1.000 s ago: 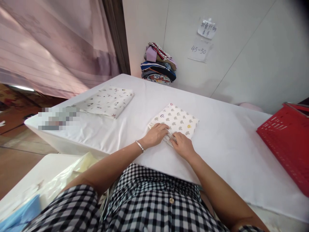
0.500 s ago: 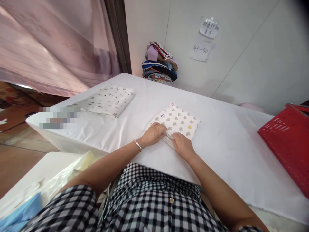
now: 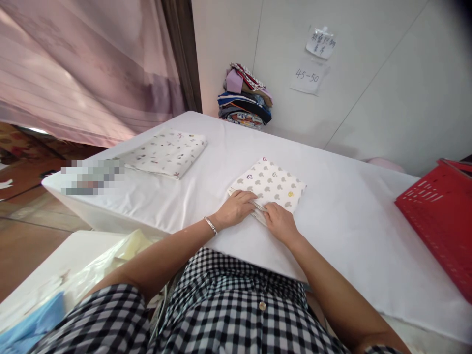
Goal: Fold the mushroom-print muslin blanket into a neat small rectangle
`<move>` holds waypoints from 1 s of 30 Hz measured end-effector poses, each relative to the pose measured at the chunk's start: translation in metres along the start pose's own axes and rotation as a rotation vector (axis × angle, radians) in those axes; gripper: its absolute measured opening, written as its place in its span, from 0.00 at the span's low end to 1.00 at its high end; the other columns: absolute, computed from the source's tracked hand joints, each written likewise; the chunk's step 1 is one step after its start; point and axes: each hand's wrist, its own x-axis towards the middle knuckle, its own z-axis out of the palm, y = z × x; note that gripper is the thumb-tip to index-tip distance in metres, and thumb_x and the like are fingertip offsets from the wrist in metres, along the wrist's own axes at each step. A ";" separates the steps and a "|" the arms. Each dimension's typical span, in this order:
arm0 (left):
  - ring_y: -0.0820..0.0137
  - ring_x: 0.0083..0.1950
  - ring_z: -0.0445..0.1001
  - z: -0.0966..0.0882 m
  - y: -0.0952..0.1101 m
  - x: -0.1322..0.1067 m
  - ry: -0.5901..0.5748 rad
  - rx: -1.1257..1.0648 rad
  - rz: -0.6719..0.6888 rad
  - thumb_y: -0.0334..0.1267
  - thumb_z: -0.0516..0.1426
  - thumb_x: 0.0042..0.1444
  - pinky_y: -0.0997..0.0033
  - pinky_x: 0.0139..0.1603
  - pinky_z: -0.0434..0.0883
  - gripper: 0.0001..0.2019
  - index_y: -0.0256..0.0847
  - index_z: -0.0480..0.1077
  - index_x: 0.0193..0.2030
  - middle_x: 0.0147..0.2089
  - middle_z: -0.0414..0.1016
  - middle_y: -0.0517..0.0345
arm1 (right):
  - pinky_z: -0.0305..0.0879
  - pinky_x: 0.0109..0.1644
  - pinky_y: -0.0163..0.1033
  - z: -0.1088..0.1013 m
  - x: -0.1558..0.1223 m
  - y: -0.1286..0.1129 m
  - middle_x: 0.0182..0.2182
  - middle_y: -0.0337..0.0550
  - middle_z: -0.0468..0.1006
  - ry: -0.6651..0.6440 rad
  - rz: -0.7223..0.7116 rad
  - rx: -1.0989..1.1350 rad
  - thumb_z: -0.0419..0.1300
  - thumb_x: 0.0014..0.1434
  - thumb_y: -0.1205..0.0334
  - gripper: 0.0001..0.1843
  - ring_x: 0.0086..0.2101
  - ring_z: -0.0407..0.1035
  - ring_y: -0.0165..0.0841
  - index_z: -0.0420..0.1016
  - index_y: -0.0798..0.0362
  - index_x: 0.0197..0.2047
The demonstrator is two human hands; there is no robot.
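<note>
A folded white cloth (image 3: 275, 179) with grey mushroom-like prints and a few coloured ones lies on the white-covered table (image 3: 339, 221). At its near edge, my left hand (image 3: 236, 209) has its fingers closed over the folded layers. Just to the right, my right hand (image 3: 280, 221) pinches the same edge, thumb and fingers together. Between the two hands the stacked layers of the edge show slightly raised. A second folded white cloth (image 3: 167, 153) with small dark and reddish prints lies flat to the left, apart from both hands.
A red plastic basket (image 3: 438, 216) stands at the right. Several folded fabrics (image 3: 245, 96) are piled by the wall at the far edge. A pink curtain (image 3: 92, 69) hangs at left. Clear plastic and blue material (image 3: 37, 324) lie on a lower white surface at near left.
My left hand has slid very slightly down along the near edge, uncovering a bit more of the cloth's left corner. My right hand and both cloths stay practically in place.
</note>
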 end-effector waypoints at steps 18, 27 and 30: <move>0.63 0.56 0.64 0.007 -0.003 0.009 -0.063 0.052 0.043 0.30 0.46 0.62 0.57 0.55 0.62 0.12 0.35 0.71 0.37 0.55 0.67 0.47 | 0.55 0.38 0.35 -0.005 0.000 -0.004 0.40 0.43 0.71 0.004 0.003 0.005 0.52 0.61 0.57 0.11 0.41 0.65 0.34 0.66 0.52 0.44; 0.63 0.55 0.65 -0.003 -0.006 0.005 -0.096 0.015 0.060 0.31 0.49 0.60 0.57 0.54 0.62 0.11 0.38 0.73 0.36 0.56 0.67 0.50 | 0.56 0.38 0.35 -0.008 0.001 -0.006 0.40 0.43 0.72 -0.027 0.010 0.002 0.50 0.61 0.59 0.09 0.41 0.65 0.34 0.67 0.52 0.43; 0.63 0.55 0.64 0.004 -0.007 0.007 -0.076 0.028 0.048 0.31 0.48 0.61 0.58 0.55 0.62 0.12 0.37 0.72 0.35 0.56 0.67 0.50 | 0.56 0.38 0.35 -0.007 0.001 -0.005 0.41 0.43 0.72 -0.024 0.010 0.002 0.51 0.61 0.58 0.10 0.42 0.65 0.34 0.66 0.52 0.44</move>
